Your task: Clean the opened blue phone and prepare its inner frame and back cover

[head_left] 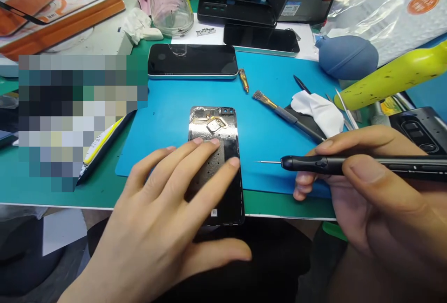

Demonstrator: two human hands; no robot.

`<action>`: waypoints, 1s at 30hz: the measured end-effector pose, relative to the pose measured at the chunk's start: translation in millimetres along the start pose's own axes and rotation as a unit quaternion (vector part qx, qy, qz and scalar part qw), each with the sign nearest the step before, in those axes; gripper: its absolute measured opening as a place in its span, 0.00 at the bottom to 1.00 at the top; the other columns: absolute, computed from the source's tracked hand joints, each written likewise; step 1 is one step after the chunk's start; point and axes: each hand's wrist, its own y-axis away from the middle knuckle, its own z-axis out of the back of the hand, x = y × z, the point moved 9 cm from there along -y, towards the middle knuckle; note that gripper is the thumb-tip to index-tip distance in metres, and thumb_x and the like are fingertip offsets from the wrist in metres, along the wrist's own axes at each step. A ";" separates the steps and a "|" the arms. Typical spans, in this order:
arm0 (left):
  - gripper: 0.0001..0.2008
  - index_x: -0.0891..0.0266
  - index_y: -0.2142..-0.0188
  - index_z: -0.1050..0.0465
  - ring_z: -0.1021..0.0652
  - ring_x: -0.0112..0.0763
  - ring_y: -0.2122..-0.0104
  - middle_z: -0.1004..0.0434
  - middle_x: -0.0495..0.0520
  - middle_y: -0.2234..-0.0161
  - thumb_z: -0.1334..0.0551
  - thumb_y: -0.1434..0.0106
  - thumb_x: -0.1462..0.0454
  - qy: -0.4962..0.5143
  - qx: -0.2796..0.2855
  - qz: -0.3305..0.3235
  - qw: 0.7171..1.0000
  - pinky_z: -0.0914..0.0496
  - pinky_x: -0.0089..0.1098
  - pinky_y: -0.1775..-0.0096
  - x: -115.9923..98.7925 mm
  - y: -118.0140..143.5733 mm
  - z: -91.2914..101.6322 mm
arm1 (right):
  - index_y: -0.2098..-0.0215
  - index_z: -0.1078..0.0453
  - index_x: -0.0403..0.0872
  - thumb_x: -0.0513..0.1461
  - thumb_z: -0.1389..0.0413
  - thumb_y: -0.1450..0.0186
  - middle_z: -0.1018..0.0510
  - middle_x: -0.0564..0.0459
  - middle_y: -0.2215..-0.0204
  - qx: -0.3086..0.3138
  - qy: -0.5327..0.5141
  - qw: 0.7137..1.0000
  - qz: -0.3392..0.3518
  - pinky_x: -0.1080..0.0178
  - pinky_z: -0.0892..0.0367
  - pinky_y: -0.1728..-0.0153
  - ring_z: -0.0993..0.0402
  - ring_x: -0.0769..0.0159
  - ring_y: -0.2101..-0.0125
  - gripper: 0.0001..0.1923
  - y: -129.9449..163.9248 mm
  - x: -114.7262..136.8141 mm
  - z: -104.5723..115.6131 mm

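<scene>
On the blue mat, an opened phone is lying back-side up, its lower end hanging past the mat and table edge. The left hand is resting flat on it, fingers spread and unclenched, pinning its lower half. The right hand is gripping a black electric screwdriver held level, its thin bit pointing left, just beside the phone and not touching it. A brass brush, white cloth, another phone, blue blower and glass jar are sitting behind.
</scene>
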 end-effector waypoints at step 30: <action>0.37 0.57 0.32 0.28 0.28 0.51 0.48 0.25 0.60 0.40 0.46 0.27 0.36 -0.004 -0.035 -0.016 0.999 0.39 0.49 0.47 9.2 -19.9 4.2 | 0.55 0.19 0.53 0.50 0.30 0.36 0.17 0.49 0.65 -0.003 0.041 0.998 0.045 0.51 0.15 0.68 0.15 0.50 0.65 0.15 -18.3 -1.1 -4.1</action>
